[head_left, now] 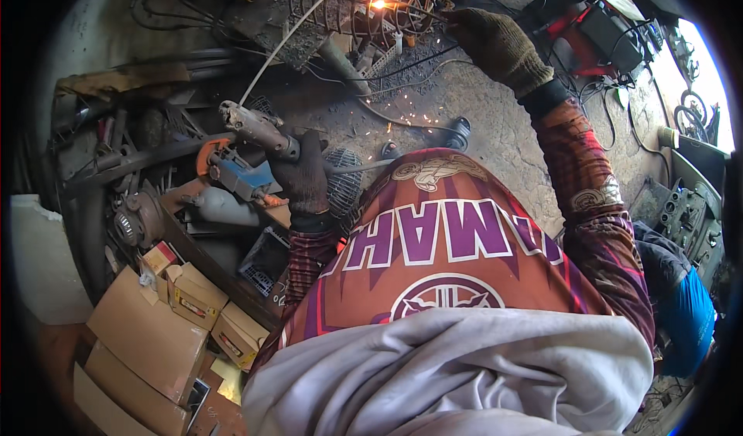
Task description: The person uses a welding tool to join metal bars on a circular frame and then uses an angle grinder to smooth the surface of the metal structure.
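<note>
My left hand (303, 174), in a dark glove, is closed around a worn, tube-shaped welding electrode holder (259, 130). A long pale welding rod (280, 53) sticks out of it, its tip ending left of a bright orange glow (379, 4). My right hand (495, 45) wears a brown knitted glove and grips the end of a thin dark rod (418, 10). That rod reaches toward the glow on a round cage of metal wire rings (333, 1) at the top. Sparks (414, 117) scatter over the floor below the cage. My fingertips are partly hidden.
A blue and orange angle grinder (240, 174) and a grey bottle (224, 206) lie left of my left hand, with cardboard boxes (147, 328) nearer. Beside that hand stands a wire guard (344, 181). Cables (635, 123) trail past a red and black machine (596, 45) at the right.
</note>
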### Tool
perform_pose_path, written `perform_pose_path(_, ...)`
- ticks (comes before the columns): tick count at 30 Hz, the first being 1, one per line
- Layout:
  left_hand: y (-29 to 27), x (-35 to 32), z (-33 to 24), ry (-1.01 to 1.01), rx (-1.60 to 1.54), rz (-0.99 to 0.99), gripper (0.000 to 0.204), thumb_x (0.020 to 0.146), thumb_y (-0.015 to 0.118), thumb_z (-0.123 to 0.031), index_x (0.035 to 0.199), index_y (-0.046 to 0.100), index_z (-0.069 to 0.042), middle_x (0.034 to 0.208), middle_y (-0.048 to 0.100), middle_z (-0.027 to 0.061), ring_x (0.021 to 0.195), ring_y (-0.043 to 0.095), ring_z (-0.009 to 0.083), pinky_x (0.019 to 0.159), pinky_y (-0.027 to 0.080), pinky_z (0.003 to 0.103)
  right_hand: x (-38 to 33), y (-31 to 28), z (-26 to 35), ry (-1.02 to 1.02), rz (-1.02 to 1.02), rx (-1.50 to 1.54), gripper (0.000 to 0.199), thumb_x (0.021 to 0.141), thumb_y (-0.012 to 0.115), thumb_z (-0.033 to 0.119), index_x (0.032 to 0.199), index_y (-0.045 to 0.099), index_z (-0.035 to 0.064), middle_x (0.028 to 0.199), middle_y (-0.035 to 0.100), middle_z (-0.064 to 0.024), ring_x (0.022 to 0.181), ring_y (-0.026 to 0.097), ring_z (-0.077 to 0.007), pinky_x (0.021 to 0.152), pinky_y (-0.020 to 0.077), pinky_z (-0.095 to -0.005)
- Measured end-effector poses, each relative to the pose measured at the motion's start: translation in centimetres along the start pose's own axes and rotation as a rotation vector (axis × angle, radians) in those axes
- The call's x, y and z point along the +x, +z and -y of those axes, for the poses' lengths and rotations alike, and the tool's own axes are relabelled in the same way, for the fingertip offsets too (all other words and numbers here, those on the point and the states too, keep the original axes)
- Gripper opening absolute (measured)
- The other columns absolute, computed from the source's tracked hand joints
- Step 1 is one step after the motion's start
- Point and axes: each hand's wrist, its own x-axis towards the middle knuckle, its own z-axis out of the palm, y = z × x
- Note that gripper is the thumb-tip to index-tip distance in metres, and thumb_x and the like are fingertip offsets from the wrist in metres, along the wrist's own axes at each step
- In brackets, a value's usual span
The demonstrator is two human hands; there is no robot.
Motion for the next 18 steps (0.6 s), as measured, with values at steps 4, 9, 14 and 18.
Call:
perform_pose_path(4,-0.4,0.4,0.5,0.081,-0.069,0.059,0.047,0.081,0.072,-0.001,0.121,0.046,-0.002,0.097,0.062,0.0103,0.074,0.069,0.0207,0.067,0.062,0.034,0.0,0.0,0.5,0.096,0.012,0.035,0.031,0.096,0.064,0.023,0.123,0.067,0.0077,0.102,0.073,-0.0144,0.095,0.071,-0.0278,0.083,0.0545,-0.0366)
perform_pose_path(9,-0.9,0.4,0.0,0.015,-0.174,0.137,0.044,0.083,0.073,-0.002,0.121,0.049,-0.004,0.098,0.06,0.008,0.073,0.067,0.0194,0.069,0.063,0.035,-0.2,-0.5,1.1,0.129,0.044,0.069,0.032,0.097,0.062,0.024,0.123,0.067,0.0067,0.102,0.072,-0.0158,0.095,0.07,-0.0298,0.084,0.0542,-0.0377)
perform_pose_path(14,-1.0,1.2,1.5,0.062,-0.241,0.247,0.041,0.088,0.069,-0.001,0.123,0.049,-0.006,0.096,0.059,0.0064,0.074,0.067,0.0193,0.07,0.063,0.036,-1.4,-1.7,3.9,0.184,0.043,-0.016,0.03,0.098,0.06,0.025,0.12,0.067,0.0059,0.101,0.072,-0.0155,0.095,0.07,-0.0305,0.084,0.0545,-0.0382)
perform_pose_path(18,1.2,-0.3,-1.4,0.012,-0.375,0.266,0.045,0.089,0.068,-0.001,0.128,0.047,-0.006,0.097,0.058,0.0064,0.076,0.067,0.0184,0.072,0.063,0.036,-5.0,-1.8,6.5,0.228,-0.084,0.185,0.027,0.097,0.062,0.024,0.118,0.068,0.0066,0.1,0.073,-0.0146,0.093,0.072,-0.0272,0.083,0.0561,-0.0376)
